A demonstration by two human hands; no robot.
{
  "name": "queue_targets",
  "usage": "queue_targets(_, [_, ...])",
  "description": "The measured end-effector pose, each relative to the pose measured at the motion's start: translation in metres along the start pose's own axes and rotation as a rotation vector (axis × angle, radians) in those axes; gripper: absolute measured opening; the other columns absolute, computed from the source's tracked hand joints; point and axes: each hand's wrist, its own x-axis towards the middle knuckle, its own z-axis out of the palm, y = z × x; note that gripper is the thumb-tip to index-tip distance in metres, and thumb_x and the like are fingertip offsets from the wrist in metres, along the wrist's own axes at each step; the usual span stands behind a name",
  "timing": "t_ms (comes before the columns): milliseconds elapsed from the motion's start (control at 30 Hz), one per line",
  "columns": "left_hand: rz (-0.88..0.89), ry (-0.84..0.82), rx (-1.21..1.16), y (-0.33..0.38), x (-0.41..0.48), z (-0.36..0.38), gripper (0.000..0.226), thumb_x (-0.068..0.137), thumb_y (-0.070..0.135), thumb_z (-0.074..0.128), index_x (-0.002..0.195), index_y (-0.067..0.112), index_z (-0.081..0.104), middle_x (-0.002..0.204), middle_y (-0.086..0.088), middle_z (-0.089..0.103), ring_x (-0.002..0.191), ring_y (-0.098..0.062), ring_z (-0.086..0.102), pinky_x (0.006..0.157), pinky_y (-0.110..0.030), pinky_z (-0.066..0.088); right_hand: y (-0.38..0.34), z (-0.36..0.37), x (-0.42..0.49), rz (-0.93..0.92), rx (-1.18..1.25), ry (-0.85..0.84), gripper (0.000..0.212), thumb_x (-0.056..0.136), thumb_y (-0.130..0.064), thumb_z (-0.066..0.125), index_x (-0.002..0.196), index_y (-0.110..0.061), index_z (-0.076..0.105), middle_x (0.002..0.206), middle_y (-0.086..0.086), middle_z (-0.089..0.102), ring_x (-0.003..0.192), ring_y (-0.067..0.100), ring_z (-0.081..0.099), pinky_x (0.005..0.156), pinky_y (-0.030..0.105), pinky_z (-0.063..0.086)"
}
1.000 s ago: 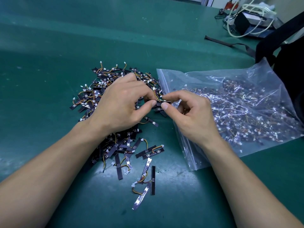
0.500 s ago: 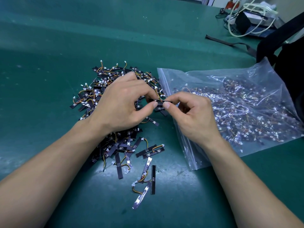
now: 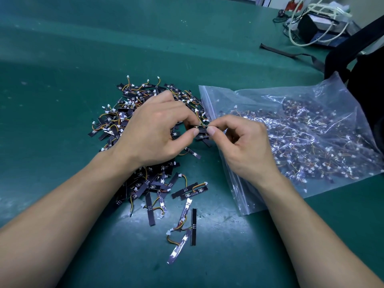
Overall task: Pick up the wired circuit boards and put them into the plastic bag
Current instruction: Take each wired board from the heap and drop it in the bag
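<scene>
A heap of small black wired circuit boards (image 3: pixel 122 121) with orange-yellow wires and white plugs lies on the green table (image 3: pixel 62 59). My left hand (image 3: pixel 153 132) hovers over the heap, my right hand (image 3: pixel 243 146) beside it. Both pinch one small black board (image 3: pixel 200 127) between thumb and forefinger, just above the table at the bag's mouth. The clear zip plastic bag (image 3: pixel 311 96) lies to the right, holding many boards. Loose boards (image 3: pixel 187 217) are scattered near the front.
A black bag or chair (image 3: pixel 365 75) stands at the far right edge, with a dark strap (image 3: pixel 291 54) lying on the table. White cables and a dark box (image 3: pixel 320 23) sit at the back right corner.
Both hands have stayed nearly in place, pinching the same board. The fingertips have shifted slightly on it.
</scene>
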Motion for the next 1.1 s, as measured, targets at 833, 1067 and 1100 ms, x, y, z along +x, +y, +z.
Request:
queue_targets(833, [-0.006, 0.017, 0.018, 0.0007, 0.0006, 0.0012, 0.012, 0.091, 0.025, 0.069, 0.089, 0.015, 0.073, 0.081, 0.006, 0.069, 0.079, -0.020, 0.046, 0.074, -0.043, 0.046, 0.0013, -0.0003, 0.0003, 0.009, 0.010, 0.023, 0.003, 0.087, -0.016, 0.075, 0.087, -0.018, 0.077, 0.064, -0.026, 0.057, 0.049, 0.008, 0.044, 0.054, 0.011, 0.031])
queue_targets(1067, [-0.001, 0.021, 0.033, -0.0004, 0.0004, 0.0015, 0.011, 0.093, 0.024, 0.068, 0.087, 0.015, 0.072, 0.080, 0.005, 0.068, 0.079, -0.019, 0.043, 0.073, -0.039, 0.044, -0.0009, 0.0008, -0.0007, 0.045, 0.040, 0.030, 0.012, 0.083, -0.023, 0.074, 0.095, -0.021, 0.076, 0.068, -0.026, 0.061, 0.048, 0.012, 0.049, 0.054, 0.009, 0.033])
queue_targets(1100, [0.001, 0.019, 0.034, -0.0006, 0.0006, 0.0017, 0.011, 0.093, 0.024, 0.067, 0.087, 0.015, 0.072, 0.080, 0.005, 0.068, 0.079, -0.018, 0.043, 0.073, -0.039, 0.044, -0.0007, 0.0009, -0.0006, 0.041, 0.041, 0.030, 0.011, 0.083, -0.023, 0.074, 0.093, -0.021, 0.077, 0.066, -0.026, 0.060, 0.048, 0.011, 0.048, 0.054, 0.010, 0.033])
